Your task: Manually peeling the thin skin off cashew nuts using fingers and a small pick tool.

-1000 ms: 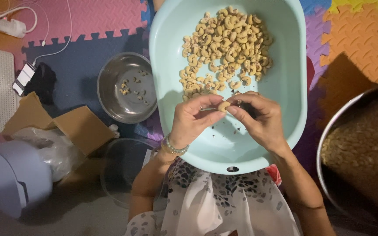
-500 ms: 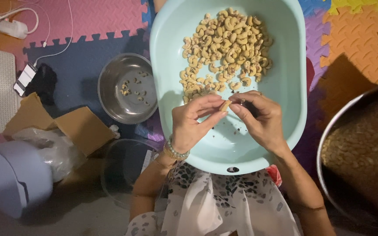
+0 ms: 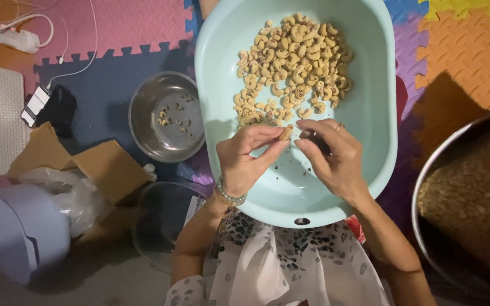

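Your left hand (image 3: 245, 161) pinches a single pale nut (image 3: 285, 133) between thumb and fingertips, its grip closed on the nut just above the near half of the pale green basin (image 3: 370, 170), while your right hand (image 3: 330, 158) meets it from the right with its fingertips narrowed against the same nut. A heap of curved nuts (image 3: 293, 65) lies in the far part of the basin, just beyond your fingers. To the left on the foam floor mat (image 3: 114, 25) sits a small steel bowl (image 3: 146, 122) with a few nuts in it, and a large metal pan (image 3: 466, 204) filled with brown nuts stands at the right edge.
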